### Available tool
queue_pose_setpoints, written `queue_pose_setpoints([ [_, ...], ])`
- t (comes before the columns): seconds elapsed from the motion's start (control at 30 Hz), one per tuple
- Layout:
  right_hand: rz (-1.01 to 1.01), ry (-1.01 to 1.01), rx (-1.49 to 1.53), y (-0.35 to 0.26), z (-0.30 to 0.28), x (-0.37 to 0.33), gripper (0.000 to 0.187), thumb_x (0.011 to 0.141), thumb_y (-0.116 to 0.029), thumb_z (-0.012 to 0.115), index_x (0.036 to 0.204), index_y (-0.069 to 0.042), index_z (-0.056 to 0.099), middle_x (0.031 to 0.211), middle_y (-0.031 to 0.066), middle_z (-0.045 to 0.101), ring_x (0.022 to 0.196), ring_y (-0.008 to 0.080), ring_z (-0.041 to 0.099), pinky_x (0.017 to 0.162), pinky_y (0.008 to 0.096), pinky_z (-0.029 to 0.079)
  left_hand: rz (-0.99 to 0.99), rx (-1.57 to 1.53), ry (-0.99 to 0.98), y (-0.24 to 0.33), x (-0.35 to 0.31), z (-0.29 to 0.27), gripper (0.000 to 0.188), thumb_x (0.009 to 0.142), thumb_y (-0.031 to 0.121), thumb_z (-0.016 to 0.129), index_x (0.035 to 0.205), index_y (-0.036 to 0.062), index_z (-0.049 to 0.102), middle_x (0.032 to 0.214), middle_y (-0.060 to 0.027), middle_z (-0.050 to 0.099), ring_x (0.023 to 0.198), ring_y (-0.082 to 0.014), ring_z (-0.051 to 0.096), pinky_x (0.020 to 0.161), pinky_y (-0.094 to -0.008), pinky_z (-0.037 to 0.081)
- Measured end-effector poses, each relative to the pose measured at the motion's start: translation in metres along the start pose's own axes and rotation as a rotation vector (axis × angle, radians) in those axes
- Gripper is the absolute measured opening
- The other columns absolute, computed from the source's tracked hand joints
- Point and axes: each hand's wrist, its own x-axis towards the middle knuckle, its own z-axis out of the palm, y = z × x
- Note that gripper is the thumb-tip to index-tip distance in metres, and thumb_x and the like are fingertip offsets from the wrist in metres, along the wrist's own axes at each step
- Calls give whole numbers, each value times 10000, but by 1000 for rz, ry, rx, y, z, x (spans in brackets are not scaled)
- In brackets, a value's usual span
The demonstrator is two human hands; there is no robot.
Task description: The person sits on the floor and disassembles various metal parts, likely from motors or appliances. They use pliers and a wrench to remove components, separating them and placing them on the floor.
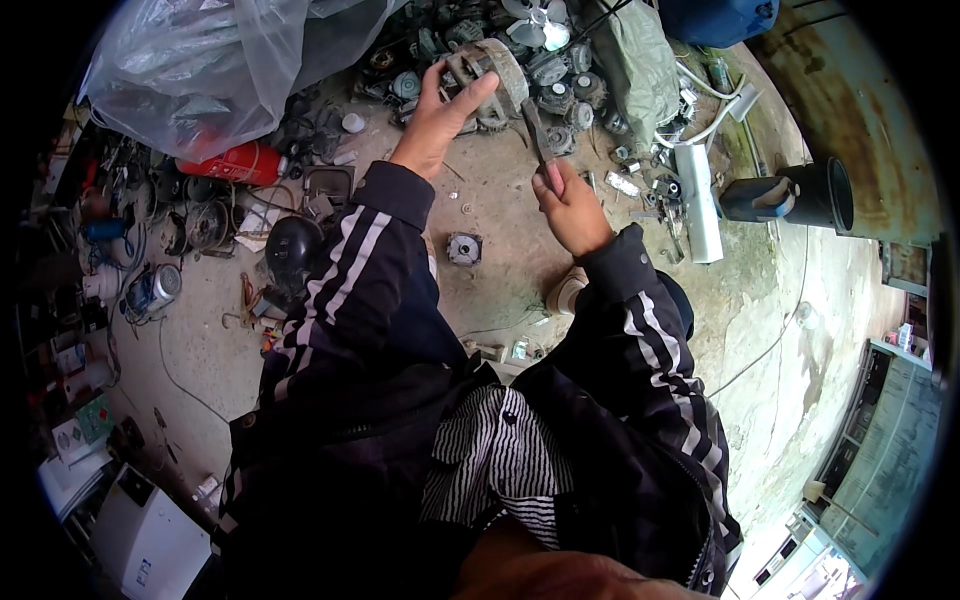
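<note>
My left hand [440, 122] is closed around a round, greyish motor housing [510, 72] with slotted sides, thumb across its near face. In my right hand [572, 208] is a dark, bar-shaped metal tool [536, 130] with a reddish grip; its exact kind cannot be made out. The tool's upper end is close to the housing's right side; whether they touch is unclear. Behind the housing lies a heap of old motors [555, 95]. On the floor below and between my hands sits a small square motor part [464, 249].
A clear plastic sheet [230, 70] and a red cylinder [235, 163] are at the far left, near a black helmet-like dome [293, 245]. To the right are a white roll [698, 200], a black bucket [825, 195] and a grey-green sack [640, 70]. Cables cross the floor.
</note>
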Motion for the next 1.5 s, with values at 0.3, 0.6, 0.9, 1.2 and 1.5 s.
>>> queue_pose_setpoints([
  [0.3,41,-150,282,-11,-15,-4,201,940,-237,529,894,-42,509,683,-4,489,635,93,483,586,268,405,274,484,-149,15,-5,-2,1081,617,239,896,1458,139,223,1351,-143,443,1212,-247,477,994,-364,428],
  [0.6,27,-157,322,-7,-14,-6,187,937,-224,530,885,-46,514,680,-6,486,621,95,460,572,270,386,380,591,-98,11,-1,-5,996,596,179,897,1405,154,317,1320,-93,463,1214,-218,463,1002,-360,417],
  [0.9,30,-133,248,-3,-14,-8,198,932,-224,540,899,-30,522,665,23,497,623,129,470,584,306,397,454,604,-143,14,-3,-5,904,584,94,893,1343,112,403,1280,-77,511,1141,-180,522,952,-321,471],
  [1.2,9,-123,212,0,-15,-8,209,935,-218,535,891,-15,516,652,63,490,616,164,465,590,332,394,474,613,-99,10,-7,-4,889,574,69,892,1332,105,428,1277,-77,519,1131,-170,534,943,-322,486],
  [1.5,-15,-92,177,11,-10,-9,241,938,-243,535,911,-4,520,668,130,504,639,235,487,634,368,414,474,605,-110,5,-6,-5,885,571,33,884,1328,95,431,1272,-87,522,1131,-181,538,941,-332,492],
])
